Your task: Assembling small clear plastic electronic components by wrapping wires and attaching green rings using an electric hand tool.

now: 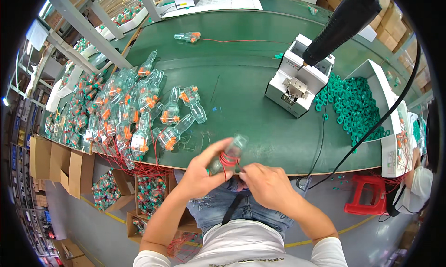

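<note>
My left hand (200, 170) grips a clear plastic part (231, 153) with red wire wound around its middle, held over the near edge of the green table (246, 86). My right hand (265, 183) sits just right of it, fingers pinched on the red wire at the part's lower end. Both hands hover above my lap. A pile of similar clear parts with orange caps and red wires (125, 111) lies on the table to the left.
A white tape dispenser (299, 79) stands at the table's right, beside a heap of green rings (355, 109) and a white tray (381, 88). A black hanging tool (341, 23) hangs above. Cardboard boxes of parts (151, 192) sit below; a red stool (369, 195) and another person (420, 183) are right.
</note>
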`<state>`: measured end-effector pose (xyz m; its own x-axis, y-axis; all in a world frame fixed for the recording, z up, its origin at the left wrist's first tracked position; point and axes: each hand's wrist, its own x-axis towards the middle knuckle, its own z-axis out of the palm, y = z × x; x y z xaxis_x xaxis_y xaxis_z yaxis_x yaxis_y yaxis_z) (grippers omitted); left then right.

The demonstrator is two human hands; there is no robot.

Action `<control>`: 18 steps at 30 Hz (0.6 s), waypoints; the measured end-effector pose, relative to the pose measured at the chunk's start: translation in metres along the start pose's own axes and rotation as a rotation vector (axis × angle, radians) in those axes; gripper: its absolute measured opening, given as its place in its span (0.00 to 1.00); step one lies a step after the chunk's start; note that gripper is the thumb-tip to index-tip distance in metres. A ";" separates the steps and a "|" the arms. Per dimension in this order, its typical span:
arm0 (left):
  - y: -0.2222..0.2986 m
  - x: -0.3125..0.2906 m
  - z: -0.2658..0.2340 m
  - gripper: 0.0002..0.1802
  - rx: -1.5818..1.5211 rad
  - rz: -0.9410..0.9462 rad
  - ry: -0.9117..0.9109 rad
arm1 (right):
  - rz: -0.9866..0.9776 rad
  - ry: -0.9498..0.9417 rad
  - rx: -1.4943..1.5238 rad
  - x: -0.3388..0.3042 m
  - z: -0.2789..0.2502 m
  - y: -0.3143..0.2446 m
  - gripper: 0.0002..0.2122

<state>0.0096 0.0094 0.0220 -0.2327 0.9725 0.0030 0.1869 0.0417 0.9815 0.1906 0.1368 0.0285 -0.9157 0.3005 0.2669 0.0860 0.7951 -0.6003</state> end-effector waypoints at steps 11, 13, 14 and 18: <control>-0.028 0.014 0.040 0.35 -0.452 -0.048 0.340 | -0.013 0.067 0.598 -0.016 -0.012 0.012 0.10; -0.015 0.013 0.050 0.34 -0.433 -0.091 0.313 | 0.493 0.187 0.962 -0.016 -0.003 0.007 0.09; -0.011 0.014 0.054 0.34 -0.413 -0.131 0.290 | 0.504 0.174 0.877 -0.014 0.002 0.011 0.08; -0.022 0.012 0.061 0.35 -0.213 -0.049 0.344 | 0.551 0.079 0.806 -0.010 0.003 0.007 0.07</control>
<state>0.0610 0.0342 -0.0111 -0.5487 0.8359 -0.0160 -0.0258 0.0022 0.9997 0.1989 0.1374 0.0192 -0.7964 0.5795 -0.1730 0.1727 -0.0563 -0.9834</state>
